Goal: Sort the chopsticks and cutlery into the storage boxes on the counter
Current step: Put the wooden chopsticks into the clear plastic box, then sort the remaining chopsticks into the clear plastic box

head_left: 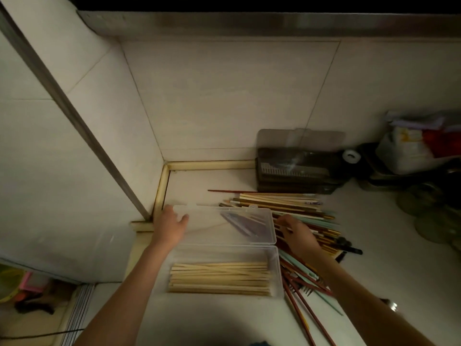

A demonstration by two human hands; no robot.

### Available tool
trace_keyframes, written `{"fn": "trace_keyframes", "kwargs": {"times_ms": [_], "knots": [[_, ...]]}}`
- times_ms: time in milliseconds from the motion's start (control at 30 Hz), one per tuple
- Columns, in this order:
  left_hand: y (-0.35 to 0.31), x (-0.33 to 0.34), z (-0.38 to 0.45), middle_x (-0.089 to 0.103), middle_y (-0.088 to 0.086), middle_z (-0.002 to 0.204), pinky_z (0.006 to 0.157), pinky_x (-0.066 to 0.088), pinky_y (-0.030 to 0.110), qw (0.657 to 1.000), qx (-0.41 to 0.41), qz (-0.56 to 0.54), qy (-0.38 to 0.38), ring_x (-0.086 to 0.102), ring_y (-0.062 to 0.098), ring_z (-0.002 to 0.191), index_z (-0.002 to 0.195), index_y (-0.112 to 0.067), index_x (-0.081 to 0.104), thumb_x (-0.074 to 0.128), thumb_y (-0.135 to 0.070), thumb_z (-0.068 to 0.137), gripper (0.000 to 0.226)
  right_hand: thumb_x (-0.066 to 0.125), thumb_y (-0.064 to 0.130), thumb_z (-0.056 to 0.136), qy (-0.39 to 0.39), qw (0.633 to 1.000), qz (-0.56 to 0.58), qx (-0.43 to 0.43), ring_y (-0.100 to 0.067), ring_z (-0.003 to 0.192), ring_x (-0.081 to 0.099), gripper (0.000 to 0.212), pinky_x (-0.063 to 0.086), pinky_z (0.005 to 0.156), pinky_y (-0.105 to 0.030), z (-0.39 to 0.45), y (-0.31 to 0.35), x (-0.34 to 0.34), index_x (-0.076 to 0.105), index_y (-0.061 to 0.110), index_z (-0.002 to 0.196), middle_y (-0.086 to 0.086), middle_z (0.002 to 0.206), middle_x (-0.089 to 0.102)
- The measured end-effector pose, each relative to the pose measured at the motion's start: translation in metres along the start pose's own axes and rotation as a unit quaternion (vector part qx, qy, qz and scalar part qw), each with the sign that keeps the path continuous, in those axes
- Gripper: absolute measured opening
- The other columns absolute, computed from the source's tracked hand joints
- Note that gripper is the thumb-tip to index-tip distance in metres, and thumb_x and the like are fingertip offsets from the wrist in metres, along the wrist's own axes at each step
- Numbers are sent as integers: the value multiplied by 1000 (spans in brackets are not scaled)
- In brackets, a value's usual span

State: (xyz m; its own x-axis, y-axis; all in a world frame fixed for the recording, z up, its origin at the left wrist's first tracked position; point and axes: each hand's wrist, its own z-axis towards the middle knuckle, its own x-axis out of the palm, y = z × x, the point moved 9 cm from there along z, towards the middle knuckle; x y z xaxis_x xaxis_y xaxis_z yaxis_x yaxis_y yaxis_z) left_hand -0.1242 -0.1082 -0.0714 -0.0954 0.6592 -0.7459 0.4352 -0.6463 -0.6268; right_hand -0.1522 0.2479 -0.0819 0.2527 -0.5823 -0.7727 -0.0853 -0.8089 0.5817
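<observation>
Dim light, corner of the bench (199, 320). Clear storage box (225, 273) sits in front of you, its lid (224, 224) flipped up toward the wall. Pale wooden chopsticks (219, 278) lie lengthwise in the box, packed side by side. Your left hand (169, 227) rests on the lid's left end, grip spread, fingers relaxed. Your right hand (298, 234) is down in the mixed pile (306, 211) just right of the box: brown, pale, teal and gold-tipped sticks, fanned loosely. Fingers curl onto the sticks there; grip looks like a pinch, though which stick you hold can't be told. Dark storage box (299, 171) with a translucent lid stands against the back wall, beyond the pile.
</observation>
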Motion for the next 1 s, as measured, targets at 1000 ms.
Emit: {"fn": "trace_keyframes", "kwargs": {"times_ms": [1000], "knots": [[-188, 136, 33, 66, 7, 113, 88, 50, 34, 927, 264, 233, 127, 63, 23, 100, 116, -15, 65, 61, -19, 90, 27, 41, 79, 66, 13, 956, -281, -83, -15, 92, 63, 73, 55, 79, -33, -123, -28, 24, 53, 27, 115, 4, 107, 61]]}}
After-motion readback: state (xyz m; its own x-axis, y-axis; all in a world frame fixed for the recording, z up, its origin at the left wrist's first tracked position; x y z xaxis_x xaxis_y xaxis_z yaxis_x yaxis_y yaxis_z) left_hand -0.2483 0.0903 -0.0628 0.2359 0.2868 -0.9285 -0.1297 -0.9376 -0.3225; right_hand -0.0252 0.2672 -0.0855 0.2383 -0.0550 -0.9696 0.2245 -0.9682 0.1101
